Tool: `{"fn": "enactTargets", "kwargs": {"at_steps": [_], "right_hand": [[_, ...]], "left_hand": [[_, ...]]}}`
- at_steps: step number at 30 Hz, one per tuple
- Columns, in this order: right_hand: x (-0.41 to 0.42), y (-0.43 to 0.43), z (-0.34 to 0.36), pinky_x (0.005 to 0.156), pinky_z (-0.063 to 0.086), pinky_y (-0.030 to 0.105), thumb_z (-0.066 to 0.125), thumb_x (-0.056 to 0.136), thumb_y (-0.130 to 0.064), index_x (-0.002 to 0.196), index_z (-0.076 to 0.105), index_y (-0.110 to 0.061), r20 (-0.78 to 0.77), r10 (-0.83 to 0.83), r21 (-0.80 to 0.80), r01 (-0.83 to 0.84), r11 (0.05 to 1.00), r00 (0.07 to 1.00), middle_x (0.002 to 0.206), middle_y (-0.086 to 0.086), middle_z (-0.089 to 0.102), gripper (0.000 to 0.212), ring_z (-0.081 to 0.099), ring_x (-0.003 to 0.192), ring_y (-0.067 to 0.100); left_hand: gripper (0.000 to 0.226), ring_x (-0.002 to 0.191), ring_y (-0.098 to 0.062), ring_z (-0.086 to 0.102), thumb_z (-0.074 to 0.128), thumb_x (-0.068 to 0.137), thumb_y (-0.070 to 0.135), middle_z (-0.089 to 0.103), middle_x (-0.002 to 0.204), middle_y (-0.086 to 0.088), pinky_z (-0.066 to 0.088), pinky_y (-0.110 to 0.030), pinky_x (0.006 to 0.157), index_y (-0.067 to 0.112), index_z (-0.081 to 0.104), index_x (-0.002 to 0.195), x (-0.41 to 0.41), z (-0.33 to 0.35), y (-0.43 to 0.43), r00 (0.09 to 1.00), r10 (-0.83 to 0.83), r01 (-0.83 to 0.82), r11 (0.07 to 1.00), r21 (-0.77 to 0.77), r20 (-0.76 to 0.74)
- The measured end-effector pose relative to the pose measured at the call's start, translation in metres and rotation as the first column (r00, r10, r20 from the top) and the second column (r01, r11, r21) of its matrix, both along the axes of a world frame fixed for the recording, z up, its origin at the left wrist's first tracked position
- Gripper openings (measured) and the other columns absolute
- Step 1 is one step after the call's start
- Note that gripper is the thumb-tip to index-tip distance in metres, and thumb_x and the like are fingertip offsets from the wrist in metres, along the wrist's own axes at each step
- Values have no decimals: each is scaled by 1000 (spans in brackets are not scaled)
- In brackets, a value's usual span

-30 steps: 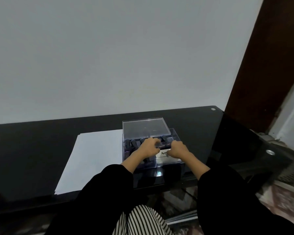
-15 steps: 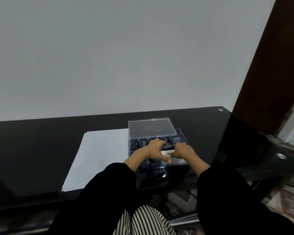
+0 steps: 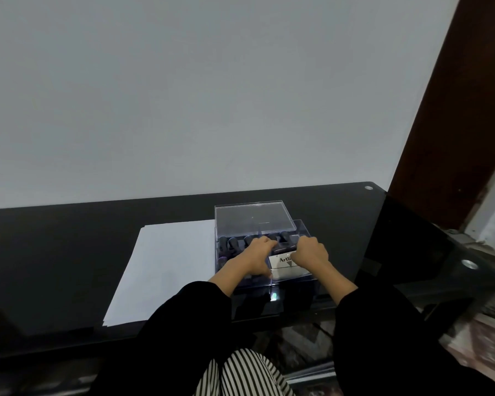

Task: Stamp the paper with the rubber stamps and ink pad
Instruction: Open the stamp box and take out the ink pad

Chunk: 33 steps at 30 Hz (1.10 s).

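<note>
Fingers of the left hand are bent down into the row of rubber stamps. Whether a stamp is pinched is hidden by the knuckles and cannot be told. The left thumb is stretched toward the lower edge of the frame and laid at the near left corner of the ink pad. Fingers of the right hand are curled over the upper right edge of the ink pad, which is read as a grip.

Change noted over the last second:
- The right hand, earlier resting on the right part of the pad label, is now shifted up the frame to the pad's far edge.
- The left thumb, earlier tucked, is now extended to the pad's near corner.
- Pad and stamps are unmoved inside the clear box, whose lid stands open behind.

The pad is judged to be bracketed for lifting out. No stamp has been inked yet, and no mark is seen on the paper.

Position:
- The ink pad lies in the lower right part of the box, under and between both hands and touched by both.
- The stamps are packed in the upper and left part of the box, partly under the left fingers.
- The paper lies on the black bench, directly left of the box in the frame and against its left wall, apart from both hands.
</note>
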State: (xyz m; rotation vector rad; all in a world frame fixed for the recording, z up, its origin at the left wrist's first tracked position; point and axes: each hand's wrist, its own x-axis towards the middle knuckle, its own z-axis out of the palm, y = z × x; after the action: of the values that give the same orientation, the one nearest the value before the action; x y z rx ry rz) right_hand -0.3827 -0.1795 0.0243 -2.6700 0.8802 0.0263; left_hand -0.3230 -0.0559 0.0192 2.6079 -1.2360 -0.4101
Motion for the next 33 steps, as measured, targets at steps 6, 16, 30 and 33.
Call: {"fn": "enactTargets", "kwargs": {"at_steps": [6, 16, 30, 33], "right_hand": [[3, -4, 7, 87, 47, 35, 56, 88, -14, 117, 53, -3, 62, -57, 50, 54, 997, 996, 125, 16, 53, 31, 52, 116, 34], [-4, -20, 14, 92, 52, 43, 63, 85, -11, 119, 59, -11, 232, -268, 449, 141, 883, 935, 124, 15, 59, 35, 57, 112, 31], [-49, -18, 32, 54, 50, 35, 59, 87, 3, 119, 55, 3, 184, -365, 836, 51, 546, 913, 108, 20, 59, 32, 57, 88, 30], [-62, -15, 26, 43, 53, 31, 57, 89, 2, 122, 55, 1, 143, -346, 868, 50, 494, 927, 102, 17, 57, 33, 57, 71, 22]], "left_hand": [[86, 136, -30, 22, 74, 78, 16, 26, 148, -13, 25, -38, 111, 7, 22, 146, -2, 1, 0, 1000, -1, 0, 1000, 23, 20], [74, 132, -30, 32, 70, 82, 24, 35, 142, -16, 30, -36, 108, 4, 30, 142, -4, 11, 2, 1000, -1, 0, 999, -36, -31], [75, 118, -28, 45, 73, 78, 37, 47, 128, -13, 38, -34, 97, 6, 38, 137, -31, 39, 5, 997, -70, 73, 995, -74, 36], [67, 111, -29, 50, 74, 77, 35, 54, 122, -14, 39, -33, 90, 4, 47, 129, -40, 34, 9, 991, -117, 120, 991, -58, 64]]}}
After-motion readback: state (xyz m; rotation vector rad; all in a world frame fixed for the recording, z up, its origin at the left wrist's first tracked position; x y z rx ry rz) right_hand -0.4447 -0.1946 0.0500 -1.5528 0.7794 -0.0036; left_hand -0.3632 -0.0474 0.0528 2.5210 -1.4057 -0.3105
